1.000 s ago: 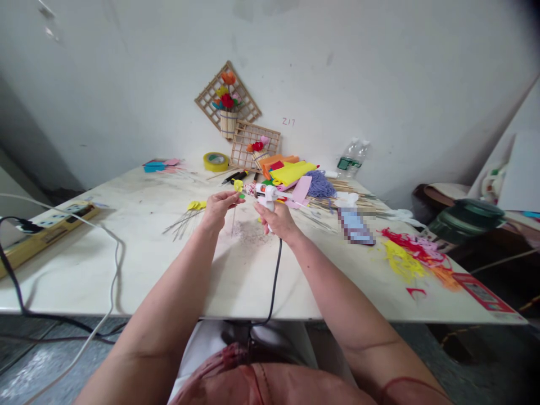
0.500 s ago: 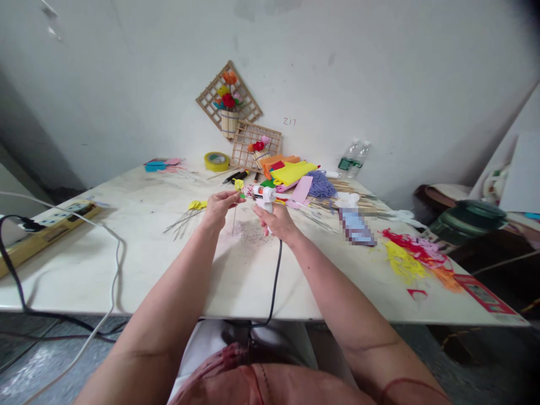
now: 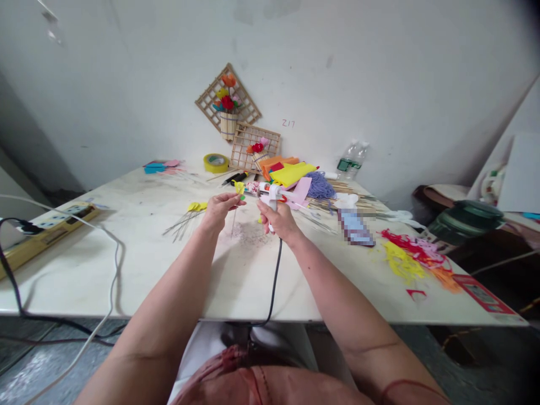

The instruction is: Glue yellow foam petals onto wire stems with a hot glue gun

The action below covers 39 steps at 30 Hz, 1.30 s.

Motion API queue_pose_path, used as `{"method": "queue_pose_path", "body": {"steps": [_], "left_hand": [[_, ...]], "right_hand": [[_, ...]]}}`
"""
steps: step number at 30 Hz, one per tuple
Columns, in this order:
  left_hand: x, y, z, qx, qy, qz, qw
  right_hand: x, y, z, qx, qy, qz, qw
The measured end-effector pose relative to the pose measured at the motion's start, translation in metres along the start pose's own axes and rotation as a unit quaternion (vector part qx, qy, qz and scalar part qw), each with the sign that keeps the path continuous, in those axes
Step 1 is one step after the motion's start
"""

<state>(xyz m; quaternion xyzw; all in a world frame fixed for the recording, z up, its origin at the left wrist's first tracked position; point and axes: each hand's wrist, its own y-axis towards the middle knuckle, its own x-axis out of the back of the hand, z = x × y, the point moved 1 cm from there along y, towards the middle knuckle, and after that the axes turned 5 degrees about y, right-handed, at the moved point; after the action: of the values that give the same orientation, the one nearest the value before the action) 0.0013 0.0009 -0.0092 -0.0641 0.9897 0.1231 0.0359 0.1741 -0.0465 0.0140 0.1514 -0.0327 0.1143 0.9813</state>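
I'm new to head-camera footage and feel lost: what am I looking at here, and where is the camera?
There is no machine doing the work here, just a person's two bare hands. The camera sits on their head, looking forward and down, so their arms reach away from you. The left hand pinches a small yellow piece, with a bit of green beside it. The right hand grips a white tool that looks like a glue gun, with a black cord running down from it. On the pale table lie a yellow tape roll, coloured sheets, a purple bundle and a power strip. Behind them are two lattice panels decorated with flowers.
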Motion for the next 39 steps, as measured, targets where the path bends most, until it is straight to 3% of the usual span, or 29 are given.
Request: {"method": "queue_pose_path", "body": {"steps": [8, 18, 26, 39], "left_hand": [[-0.0022, -0.0016, -0.0016, -0.007, 0.001, 0.005, 1.000], [-0.0022, -0.0013, -0.0005, -0.030, 0.019, 0.003, 0.999], [-0.0021, -0.0016, -0.0005, -0.014, 0.016, 0.005, 1.000], [-0.0015, -0.0024, -0.0037, -0.017, 0.005, -0.018, 1.000]], "right_hand": [[-0.0005, 0.0009, -0.0016, -0.017, -0.018, -0.004, 1.000], [-0.0022, 0.0000, 0.0009, 0.009, -0.047, -0.013, 0.999], [-0.0020, 0.0006, 0.0005, 0.000, -0.041, -0.026, 0.999], [-0.0029, -0.0004, 0.0008, -0.001, -0.022, 0.002, 1.000]]}}
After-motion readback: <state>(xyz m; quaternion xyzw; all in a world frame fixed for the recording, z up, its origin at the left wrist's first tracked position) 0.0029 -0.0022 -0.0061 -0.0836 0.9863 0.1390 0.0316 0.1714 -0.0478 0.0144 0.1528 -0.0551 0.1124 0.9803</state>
